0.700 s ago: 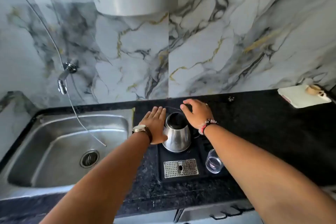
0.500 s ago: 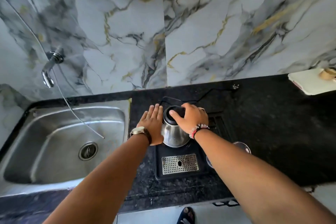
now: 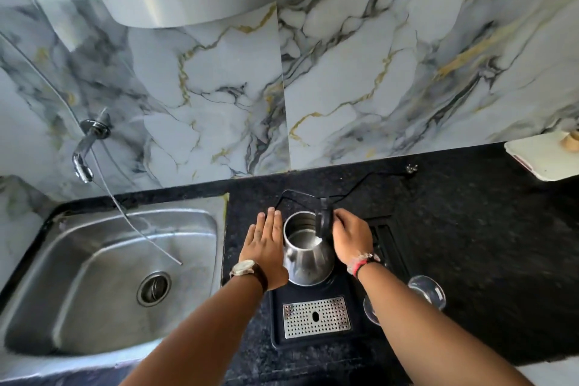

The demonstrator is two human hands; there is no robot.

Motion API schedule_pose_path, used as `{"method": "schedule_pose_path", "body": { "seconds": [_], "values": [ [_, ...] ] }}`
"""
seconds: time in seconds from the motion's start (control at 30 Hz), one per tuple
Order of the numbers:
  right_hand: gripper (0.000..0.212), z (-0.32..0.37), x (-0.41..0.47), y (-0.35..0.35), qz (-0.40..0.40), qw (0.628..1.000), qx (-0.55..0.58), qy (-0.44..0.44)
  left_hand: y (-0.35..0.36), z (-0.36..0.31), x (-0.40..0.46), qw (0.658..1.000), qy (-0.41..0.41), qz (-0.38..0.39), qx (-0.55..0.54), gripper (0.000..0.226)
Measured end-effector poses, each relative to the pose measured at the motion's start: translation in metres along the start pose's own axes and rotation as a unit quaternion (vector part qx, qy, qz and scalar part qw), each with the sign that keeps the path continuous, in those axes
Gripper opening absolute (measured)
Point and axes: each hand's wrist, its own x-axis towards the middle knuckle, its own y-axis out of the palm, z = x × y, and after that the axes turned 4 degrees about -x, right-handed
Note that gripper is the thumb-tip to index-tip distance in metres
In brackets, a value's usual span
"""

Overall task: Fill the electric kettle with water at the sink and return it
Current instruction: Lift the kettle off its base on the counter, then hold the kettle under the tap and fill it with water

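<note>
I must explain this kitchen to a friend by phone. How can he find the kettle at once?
Start at the steel sink on the left, then look right along the black counter. On a black tray stands the kettle, between the left hand and the right hand. It is shiny metal, with its lid open.

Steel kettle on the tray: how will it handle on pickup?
The kettle is probably rigid and slick: polished steel. Likely light, as the open top shows bare metal inside. Wide base suggests it resists tipping on the black tray.
</note>
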Motion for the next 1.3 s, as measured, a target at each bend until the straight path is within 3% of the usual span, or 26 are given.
{"method": "schedule_pose_path", "body": {
  "seconds": [0.07, 0.17, 0.33, 0.43, 0.73, 1.1, 1.2, 1.3],
  "values": [
    [0.038, -0.015, -0.003, 0.002, 0.001, 0.999, 0.047, 0.022, 0.000, 0.000, 0.000, 1.000, 0.002, 0.003, -0.006, 0.120],
    [0.055, -0.034, -0.003, 0.008, -0.029, 0.994, 0.083, 0.060, 0.002, 0.001, 0.001, 1.000, 0.002, 0.001, -0.017, 0.120],
    [0.048, -0.042, 0.005, 0.021, -0.062, 0.989, 0.115, 0.068, 0.002, 0.001, 0.000, 1.000, 0.006, 0.000, -0.027, 0.119],
    [0.051, -0.031, 0.006, 0.025, -0.099, 0.986, 0.118, 0.060, -0.004, 0.004, -0.003, 0.999, 0.002, -0.012, -0.029, 0.114],
    [0.050, 0.048, 0.005, 0.030, -0.112, 0.988, 0.108, 0.004, -0.054, 0.047, -0.026, 0.992, 0.013, -0.114, -0.060, 0.113],
    [0.054, 0.141, -0.036, 0.182, -0.081, 0.991, 0.106, 0.031, -0.064, 0.224, -0.062, 0.995, -0.027, -0.067, -0.070, 0.107],
    [0.044, 0.158, -0.056, 0.237, -0.088, 0.989, 0.105, 0.053, -0.069, 0.291, -0.070, 0.997, -0.027, -0.036, -0.058, 0.100],
    [0.039, 0.178, -0.063, 0.293, -0.098, 0.988, 0.100, 0.064, -0.100, 0.366, -0.063, 0.989, -0.097, -0.077, -0.083, 0.093]
  ]
}}
